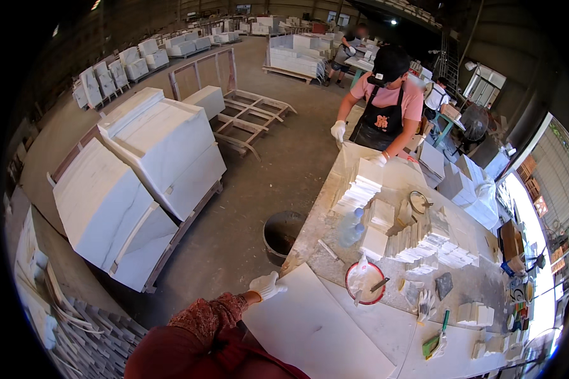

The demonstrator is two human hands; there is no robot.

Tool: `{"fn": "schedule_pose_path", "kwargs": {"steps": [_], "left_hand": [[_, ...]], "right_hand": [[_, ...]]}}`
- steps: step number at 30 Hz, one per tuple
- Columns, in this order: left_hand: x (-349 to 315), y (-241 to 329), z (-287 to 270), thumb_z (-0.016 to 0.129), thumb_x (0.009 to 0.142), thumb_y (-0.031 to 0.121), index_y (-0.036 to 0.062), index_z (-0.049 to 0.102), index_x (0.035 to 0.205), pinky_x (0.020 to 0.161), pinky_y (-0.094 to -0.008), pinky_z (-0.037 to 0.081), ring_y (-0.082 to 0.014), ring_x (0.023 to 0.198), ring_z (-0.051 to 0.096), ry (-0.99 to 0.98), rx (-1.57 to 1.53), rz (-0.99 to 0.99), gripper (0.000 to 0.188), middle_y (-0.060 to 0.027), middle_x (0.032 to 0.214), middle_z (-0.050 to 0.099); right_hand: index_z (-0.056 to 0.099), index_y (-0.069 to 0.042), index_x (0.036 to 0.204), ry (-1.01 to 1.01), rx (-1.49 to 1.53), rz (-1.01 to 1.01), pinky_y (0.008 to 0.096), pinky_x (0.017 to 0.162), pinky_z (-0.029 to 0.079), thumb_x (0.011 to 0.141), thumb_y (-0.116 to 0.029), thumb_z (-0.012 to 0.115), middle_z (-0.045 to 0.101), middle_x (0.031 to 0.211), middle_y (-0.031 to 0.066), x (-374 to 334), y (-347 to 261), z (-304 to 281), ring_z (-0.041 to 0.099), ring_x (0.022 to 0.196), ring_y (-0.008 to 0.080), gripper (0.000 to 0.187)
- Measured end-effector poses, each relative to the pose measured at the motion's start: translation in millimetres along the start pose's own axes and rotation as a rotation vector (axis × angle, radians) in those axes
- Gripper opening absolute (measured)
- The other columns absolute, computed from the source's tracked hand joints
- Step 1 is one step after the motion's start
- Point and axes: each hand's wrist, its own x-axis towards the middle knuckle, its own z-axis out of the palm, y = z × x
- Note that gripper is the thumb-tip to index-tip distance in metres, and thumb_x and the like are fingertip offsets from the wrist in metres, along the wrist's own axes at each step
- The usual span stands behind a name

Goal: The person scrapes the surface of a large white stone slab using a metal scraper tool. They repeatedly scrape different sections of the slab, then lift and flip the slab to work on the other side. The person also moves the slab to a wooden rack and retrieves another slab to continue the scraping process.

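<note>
My left hand point(267, 286), in a white knit glove, is at the left edge of a pale, flat stone slab point(319, 328). Its fingers look curled over that edge, and the patterned sleeve runs down to the lower rim. The slab lies at the near end of the worktable, partly over another pale sheet point(376, 311). My right hand is out of sight. Right of the slab's far corner sits a red-rimmed basin point(367, 284) with whitish contents and tools in it. A loose white glove point(426, 306) lies farther right, near a green-handled brush point(444, 322).
Stacked white tiles point(417, 241) and clear bottles point(349, 228) occupy the table's middle. Across it, a co-worker point(387, 104) in a black apron and white gloves handles a sheet at the far end. A dark bucket point(282, 236) stands left of the table; large stone blocks point(161, 145) rest on pallets beyond.
</note>
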Motion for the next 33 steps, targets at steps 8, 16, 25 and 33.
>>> {"fn": "schedule_pose_path", "kwargs": {"steps": [8, 16, 25, 33], "left_hand": [[15, -14, 20, 0.063, 0.084, 0.059, 0.0080, 0.063, 0.123, 0.092, -0.0493, 0.050, -0.0409, 0.110, 0.065, -0.039, -0.215, -0.062, 0.065, -0.0213, 0.116, 0.069], [3, -23, -64, 0.055, 0.089, 0.059, 0.0098, 0.075, 0.108, 0.087, -0.0441, 0.051, -0.0350, 0.101, 0.069, -0.062, -0.367, 0.004, 0.056, -0.0163, 0.106, 0.073], [22, -83, -257, 0.056, 0.089, 0.066, 0.0083, 0.075, 0.096, 0.081, -0.0421, 0.052, -0.0335, 0.092, 0.070, 0.081, -0.583, -0.035, 0.061, -0.0145, 0.093, 0.073], [60, -152, -459, 0.073, 0.082, 0.050, 0.0049, 0.062, 0.068, 0.059, -0.0318, 0.046, -0.0136, 0.058, 0.054, 0.478, -0.974, 0.062, 0.049, -0.0036, 0.060, 0.057]], "right_hand": [[0.067, -0.005, 0.103, -0.428, 0.414, -0.328, 0.0450, 0.094, 0.047, 0.087, -0.068, 0.057, 0.066, 0.103, 0.0217, 0, -188, 72, 0.062, 0.101, 0.0316, 0.066], [0.067, -0.005, 0.097, -0.722, 0.773, -0.416, 0.0443, 0.092, 0.046, 0.086, -0.071, 0.053, 0.065, 0.096, 0.0200, -30, -364, 134, 0.060, 0.096, 0.0305, 0.069], [0.066, -0.005, 0.090, -0.794, 1.217, -0.523, 0.0436, 0.090, 0.044, 0.085, -0.075, 0.050, 0.064, 0.089, 0.0181, -91, -615, 195, 0.057, 0.091, 0.0291, 0.072], [0.066, -0.005, 0.084, -0.811, 1.577, -0.650, 0.0429, 0.089, 0.043, 0.084, -0.079, 0.046, 0.063, 0.083, 0.0165, -116, -854, 205, 0.054, 0.086, 0.0280, 0.076]]}}
